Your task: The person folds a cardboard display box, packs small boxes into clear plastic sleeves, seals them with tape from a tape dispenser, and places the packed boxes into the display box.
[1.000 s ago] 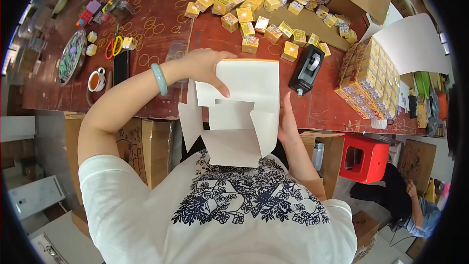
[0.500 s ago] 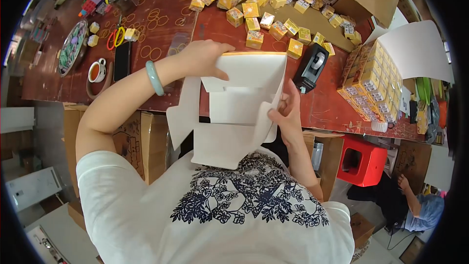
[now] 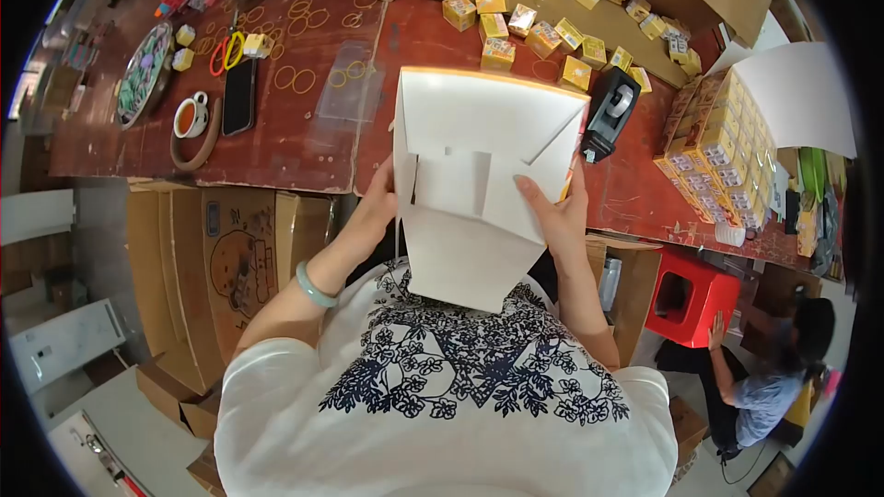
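At the table's (image 3: pixel 285 149) edge we held the box (image 3: pixel 460 262).
Our left hand (image 3: pixel 373 205) braced its side; our right hand (image 3: pixel 563 212) gripped the other, thumb (image 3: pixel 534 194) on a flap (image 3: pixel 509 191), perhaps to steady it.

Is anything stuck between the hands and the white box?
Nothing visible is: the left hand is against the white box's left side, and the right hand pinches its right side.

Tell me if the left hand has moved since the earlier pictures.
Yes: the left hand has come back from over the red table toward its near edge, now at the left side of the white box.
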The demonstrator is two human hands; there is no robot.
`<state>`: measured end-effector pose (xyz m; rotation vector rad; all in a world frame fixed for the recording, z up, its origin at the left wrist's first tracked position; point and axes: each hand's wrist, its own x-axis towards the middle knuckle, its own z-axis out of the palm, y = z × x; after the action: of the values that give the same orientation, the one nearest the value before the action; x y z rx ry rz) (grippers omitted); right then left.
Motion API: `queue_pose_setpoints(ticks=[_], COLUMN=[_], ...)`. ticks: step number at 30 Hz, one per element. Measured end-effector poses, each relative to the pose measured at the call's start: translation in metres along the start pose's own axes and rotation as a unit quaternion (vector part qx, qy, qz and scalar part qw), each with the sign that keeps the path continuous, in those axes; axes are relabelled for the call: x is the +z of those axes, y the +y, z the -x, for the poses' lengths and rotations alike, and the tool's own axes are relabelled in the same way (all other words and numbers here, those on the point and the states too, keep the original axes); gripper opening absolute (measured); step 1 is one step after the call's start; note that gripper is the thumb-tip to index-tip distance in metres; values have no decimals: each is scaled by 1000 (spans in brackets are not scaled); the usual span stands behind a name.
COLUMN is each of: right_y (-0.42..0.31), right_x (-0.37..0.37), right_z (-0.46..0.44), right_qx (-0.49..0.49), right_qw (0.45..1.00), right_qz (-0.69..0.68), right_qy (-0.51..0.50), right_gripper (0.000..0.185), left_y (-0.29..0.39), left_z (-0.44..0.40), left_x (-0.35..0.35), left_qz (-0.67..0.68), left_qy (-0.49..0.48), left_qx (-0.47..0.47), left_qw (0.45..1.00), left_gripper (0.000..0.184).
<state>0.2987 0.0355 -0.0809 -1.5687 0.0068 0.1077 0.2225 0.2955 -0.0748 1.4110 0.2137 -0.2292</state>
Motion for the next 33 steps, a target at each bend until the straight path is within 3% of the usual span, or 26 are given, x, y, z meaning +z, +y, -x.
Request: queue_pose_setpoints(ticks=[6, 10, 15, 20, 21, 23, 25, 27, 28, 31, 32, 33], right_y=[-36, -43, 8, 0, 3, -4, -33, -39, -34, -18, -14, -6], right_x=[-8, -11, -21, -3, -3, -12, -31, -26, -13, 32, 40, 38], right_z=[-10, -14, -11, -8, -8, -3, 21, 44, 45, 14, 2, 3], right_qx=[88, 54, -45, -63, -102, -142, -374, -391, -386, -407, -390, -389], right_qw=[995, 994, 981, 994, 989, 981, 894, 873, 876, 878, 872, 873], right_qz=[6, 88, 188, 68, 53, 40, 243, 209, 209, 226, 223, 223], right_qy=[-34, -21, 1, 60, 93, 125, 48, -202, -201, 114, 194, 191], right_gripper=[77, 66, 79, 66, 67, 68, 73, 72, 72, 56, 50, 50], left_y=[20, 46, -8, -4, -2, 7, 13, 5, -2, -17, -20, -23], left_z=[-35, -41, -41, -38, -36, -34, -34, -34, -33, -33, -29, -23], left_x=[10, 40, 24, 35, 36, 38, 38, 38, 38, 43, 46, 48], left_qz=[99, -166, -232, -170, -170, -56, 60, 87, 112, 167, 113, 58], left_qy=[-35, 61, 120, 159, 159, 169, 180, 182, 181, 175, 176, 178], left_qx=[37, 38, 55, 28, 27, -38, -100, -74, -50, 1, -12, -26], left_qw=[994, 983, 964, 972, 972, 983, 977, 977, 976, 970, 978, 982], left_gripper=[77, 67, 57, 55, 55, 55, 56, 57, 58, 60, 61, 63])
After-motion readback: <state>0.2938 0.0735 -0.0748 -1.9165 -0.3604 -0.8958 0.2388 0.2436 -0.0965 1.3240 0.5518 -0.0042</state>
